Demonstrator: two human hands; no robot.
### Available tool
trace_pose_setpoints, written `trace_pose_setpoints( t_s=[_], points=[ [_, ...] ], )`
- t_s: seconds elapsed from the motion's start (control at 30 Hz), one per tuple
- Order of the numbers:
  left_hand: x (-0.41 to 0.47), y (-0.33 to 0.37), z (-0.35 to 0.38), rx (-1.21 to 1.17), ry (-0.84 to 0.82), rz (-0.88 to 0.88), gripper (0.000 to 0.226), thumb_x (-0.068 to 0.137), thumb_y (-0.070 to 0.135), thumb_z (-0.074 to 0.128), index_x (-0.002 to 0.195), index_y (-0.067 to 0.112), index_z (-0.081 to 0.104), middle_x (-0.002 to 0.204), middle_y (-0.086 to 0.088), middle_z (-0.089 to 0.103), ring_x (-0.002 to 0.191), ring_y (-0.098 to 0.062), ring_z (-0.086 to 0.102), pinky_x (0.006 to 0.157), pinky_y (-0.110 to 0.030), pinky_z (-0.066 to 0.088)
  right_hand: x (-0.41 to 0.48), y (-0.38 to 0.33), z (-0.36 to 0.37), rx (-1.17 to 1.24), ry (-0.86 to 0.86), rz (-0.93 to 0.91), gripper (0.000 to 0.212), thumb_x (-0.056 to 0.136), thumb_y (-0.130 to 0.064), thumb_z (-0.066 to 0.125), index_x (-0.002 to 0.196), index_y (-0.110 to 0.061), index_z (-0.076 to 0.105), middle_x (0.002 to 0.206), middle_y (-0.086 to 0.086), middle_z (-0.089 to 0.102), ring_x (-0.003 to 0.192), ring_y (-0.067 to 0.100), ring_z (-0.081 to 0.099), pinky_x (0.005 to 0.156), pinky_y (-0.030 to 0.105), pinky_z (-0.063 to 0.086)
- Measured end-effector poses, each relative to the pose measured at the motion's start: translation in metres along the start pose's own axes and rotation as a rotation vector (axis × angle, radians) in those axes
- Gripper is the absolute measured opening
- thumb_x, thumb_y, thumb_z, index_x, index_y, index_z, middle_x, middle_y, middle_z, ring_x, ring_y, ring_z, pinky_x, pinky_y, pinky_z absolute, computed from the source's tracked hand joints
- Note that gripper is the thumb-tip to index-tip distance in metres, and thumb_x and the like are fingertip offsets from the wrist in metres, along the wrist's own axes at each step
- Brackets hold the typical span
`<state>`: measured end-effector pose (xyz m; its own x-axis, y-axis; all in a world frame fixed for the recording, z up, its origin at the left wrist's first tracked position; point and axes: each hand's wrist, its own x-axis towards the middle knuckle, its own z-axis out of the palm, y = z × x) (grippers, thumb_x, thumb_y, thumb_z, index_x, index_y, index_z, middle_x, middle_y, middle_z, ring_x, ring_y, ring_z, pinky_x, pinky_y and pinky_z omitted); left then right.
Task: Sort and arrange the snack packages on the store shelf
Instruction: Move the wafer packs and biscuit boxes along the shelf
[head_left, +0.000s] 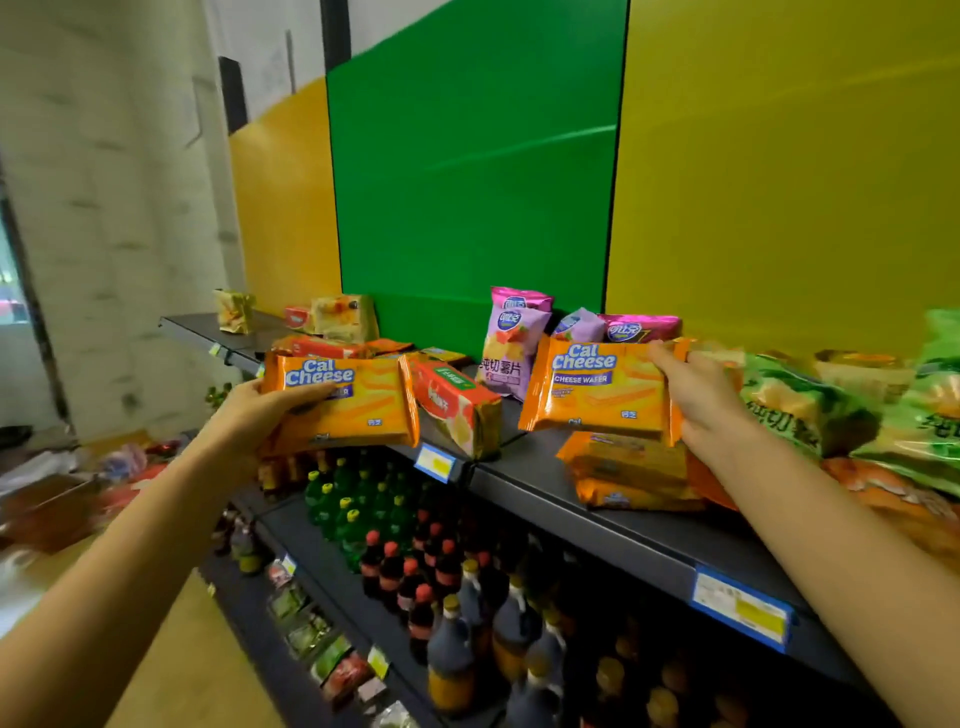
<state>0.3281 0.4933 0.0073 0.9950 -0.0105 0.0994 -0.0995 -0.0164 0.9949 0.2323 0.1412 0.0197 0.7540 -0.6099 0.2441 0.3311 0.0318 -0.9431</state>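
Left hand grips the left wafer pack at the shelf edge, right hand grips the right wafer pack just above a matching stack; best lay both flat there, labels forward.

Green panel and yellow panel back dark metal shelving, beside a white brick wall and tan floor.

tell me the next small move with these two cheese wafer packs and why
Probably set the right wafer pack, gripped by the right hand, down on the orange stack on the shelf: it hangs right above those similar packs. The left wafer pack in the left hand could follow.
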Motion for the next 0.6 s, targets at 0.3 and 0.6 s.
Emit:
trace_pose_setpoints(
  t_s=[0.3, 0.6],
  points=[
    [0.081, -0.006, -0.064, -0.016, 0.049, 0.025, 0.014, 0.079, 0.02, 0.07, 0.083, 0.014, 0.058, 0.047, 0.006, 0.067, 0.035, -0.003, 0.06, 0.032, -0.013, 0.044, 0.062, 0.023, 0.125, -0.077, 0.007, -0.017, 0.017, 0.092, -0.022, 0.053, 0.078, -0.013, 0.054, 0.09, 0.013, 0.062, 0.054, 0.014, 0.059, 0.047, 0.027, 0.052],
    [0.214, 0.011, -0.07, 0.02, 0.011, 0.16, 0.021, 0.077, 0.023, 0.072, 0.093, 0.018, 0.061, 0.089, -0.001, 0.067, 0.05, -0.002, 0.067, 0.044, -0.017, 0.054, 0.161, 0.049, 0.223, -0.087, -0.057, -0.017, 0.026, 0.091, -0.017, 0.051, 0.066, -0.013, 0.051, 0.065, 0.005, 0.063, 0.051, 0.014, 0.063, 0.064, 0.035, 0.055]
  ],
)
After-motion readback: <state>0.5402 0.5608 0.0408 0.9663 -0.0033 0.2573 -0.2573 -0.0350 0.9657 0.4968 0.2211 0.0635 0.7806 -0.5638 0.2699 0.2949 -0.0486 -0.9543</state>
